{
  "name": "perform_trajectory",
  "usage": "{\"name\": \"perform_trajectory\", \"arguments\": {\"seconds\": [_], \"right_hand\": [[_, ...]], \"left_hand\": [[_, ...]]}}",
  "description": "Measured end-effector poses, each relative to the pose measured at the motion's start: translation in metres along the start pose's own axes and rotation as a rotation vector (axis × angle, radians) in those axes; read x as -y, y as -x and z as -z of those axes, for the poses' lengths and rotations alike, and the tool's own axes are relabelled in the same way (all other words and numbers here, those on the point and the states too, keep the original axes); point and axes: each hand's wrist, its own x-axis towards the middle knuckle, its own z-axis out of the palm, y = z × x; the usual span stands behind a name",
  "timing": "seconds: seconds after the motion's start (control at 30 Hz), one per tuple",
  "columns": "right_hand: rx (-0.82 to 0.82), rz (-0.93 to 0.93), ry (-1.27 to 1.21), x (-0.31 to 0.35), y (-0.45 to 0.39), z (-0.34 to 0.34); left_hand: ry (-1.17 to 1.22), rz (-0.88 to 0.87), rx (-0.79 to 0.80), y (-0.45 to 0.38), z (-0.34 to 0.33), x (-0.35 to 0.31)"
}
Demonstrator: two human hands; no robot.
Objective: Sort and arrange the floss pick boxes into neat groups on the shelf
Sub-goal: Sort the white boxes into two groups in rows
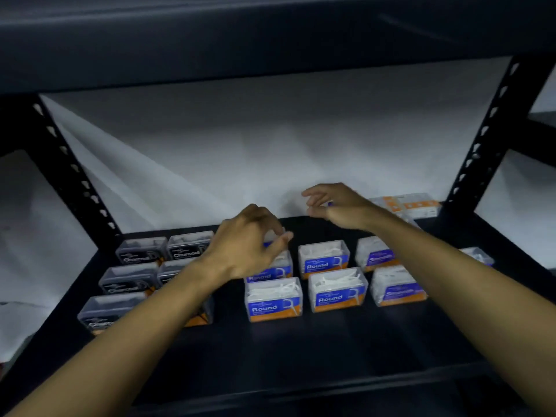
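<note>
Clear floss pick boxes stand in groups on the dark shelf (301,350). Several black Charcoal boxes (141,251) are on the left. Blue-and-orange Round boxes (337,288) fill the middle, and two Smooth boxes (397,285) stand to their right. My left hand (246,239) curls down over a rear Round box (269,245) behind the left column, fingers closed on it; most of that box is hidden. My right hand (334,206) hovers blurred near the back wall with its fingers apart and nothing clearly in it.
Orange-and-white boxes (406,206) lie at the back right corner. One more clear box (478,255) sits at the far right. Perforated black uprights (487,127) frame both sides, and an upper shelf (270,40) hangs overhead. A white sheet (270,145) backs the shelf.
</note>
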Motion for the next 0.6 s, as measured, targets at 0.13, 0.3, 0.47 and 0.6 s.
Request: {"name": "perform_trajectory", "arguments": {"seconds": [0.13, 0.3, 0.47, 0.6], "right_hand": [[-0.236, -0.048, -0.008, -0.031, 0.018, 0.054], [-0.366, -0.226, 0.122, -0.059, 0.044, 0.1], [-0.22, -0.381, 0.404, -0.077, 0.055, 0.108], [-0.131, -0.258, 0.553, -0.081, 0.062, 0.108]], "left_hand": [[0.007, 0.021, 0.04, -0.041, -0.01, -0.012], [0.0, 0.054, 0.115, -0.093, -0.033, -0.026], [0.023, 0.069, 0.217, -0.139, -0.056, -0.04], [-0.013, 0.019, 0.219, -0.165, -0.072, -0.053]]}}
